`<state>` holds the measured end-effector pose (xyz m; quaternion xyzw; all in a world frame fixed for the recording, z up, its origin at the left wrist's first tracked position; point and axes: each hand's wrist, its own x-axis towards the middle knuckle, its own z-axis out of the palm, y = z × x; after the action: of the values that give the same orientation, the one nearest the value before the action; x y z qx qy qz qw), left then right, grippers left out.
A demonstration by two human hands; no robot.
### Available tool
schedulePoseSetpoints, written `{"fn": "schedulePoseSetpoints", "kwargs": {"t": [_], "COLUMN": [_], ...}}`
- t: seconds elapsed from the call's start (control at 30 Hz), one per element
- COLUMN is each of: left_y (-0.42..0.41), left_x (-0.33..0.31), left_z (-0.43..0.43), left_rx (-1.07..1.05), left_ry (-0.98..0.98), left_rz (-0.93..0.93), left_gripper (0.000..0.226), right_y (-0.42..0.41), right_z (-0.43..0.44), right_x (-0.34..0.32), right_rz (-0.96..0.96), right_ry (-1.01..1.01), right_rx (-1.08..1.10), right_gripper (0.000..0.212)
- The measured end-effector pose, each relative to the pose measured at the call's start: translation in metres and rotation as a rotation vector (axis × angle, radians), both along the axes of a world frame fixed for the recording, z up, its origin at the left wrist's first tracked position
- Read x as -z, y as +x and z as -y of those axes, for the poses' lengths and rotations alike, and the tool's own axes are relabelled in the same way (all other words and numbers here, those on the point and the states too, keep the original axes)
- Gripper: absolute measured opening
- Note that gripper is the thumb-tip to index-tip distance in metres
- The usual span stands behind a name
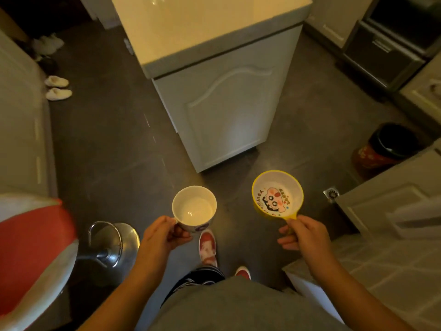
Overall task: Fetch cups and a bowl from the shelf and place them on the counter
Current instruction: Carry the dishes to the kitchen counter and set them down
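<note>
left hand [164,235]: fingers curled closed, arm extended forward | right hand [303,235]: fingers pinched closed, arm extended forward

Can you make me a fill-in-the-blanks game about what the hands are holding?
1. The left hand holds a white ____ by its handle.
2. The bowl in the right hand has a ____ rim.
3. Both dishes are held above the dark ____.
4. The counter ahead has ____ dishes on it.

Missing words: cup; yellow; floor; no
</note>
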<state>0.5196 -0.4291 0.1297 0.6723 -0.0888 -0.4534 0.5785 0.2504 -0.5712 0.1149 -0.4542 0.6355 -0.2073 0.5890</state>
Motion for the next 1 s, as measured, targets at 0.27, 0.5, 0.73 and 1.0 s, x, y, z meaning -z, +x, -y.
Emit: {"fn": "schedulePoseSetpoints", "kwargs": {"t": [0.27, 0.5, 0.73, 1.0], "left_y": [0.061, 0.064, -0.014, -0.12], "left_x": [0.015, 0.004, 0.002, 0.003], "left_z": [0.159, 0.333, 0.483, 0.603], "left_rx": [0.223, 0.568, 0.821, 0.872], "left_ry": [0.087, 0.033, -0.016, -0.033], "left_rz": [0.057, 0.04, -0.008, 0.039], "left_gripper": [0.033, 0.03, 0.03, 0.024], "right_y": [0.041, 0.007, -0.053, -0.126], "right_z": [0.123, 0.178, 0.208, 0.305], "right_x": [0.0, -0.007, -0.004, 0.008], "right_rz": [-0.031, -0.071, -0.09, -0.117], "right_ry": [-0.018, 0.067, 0.127, 0.132], "right_rx": [0.156, 0.492, 0.746, 0.724], "right_gripper": [0.021, 0.023, 0.024, 0.021]}}
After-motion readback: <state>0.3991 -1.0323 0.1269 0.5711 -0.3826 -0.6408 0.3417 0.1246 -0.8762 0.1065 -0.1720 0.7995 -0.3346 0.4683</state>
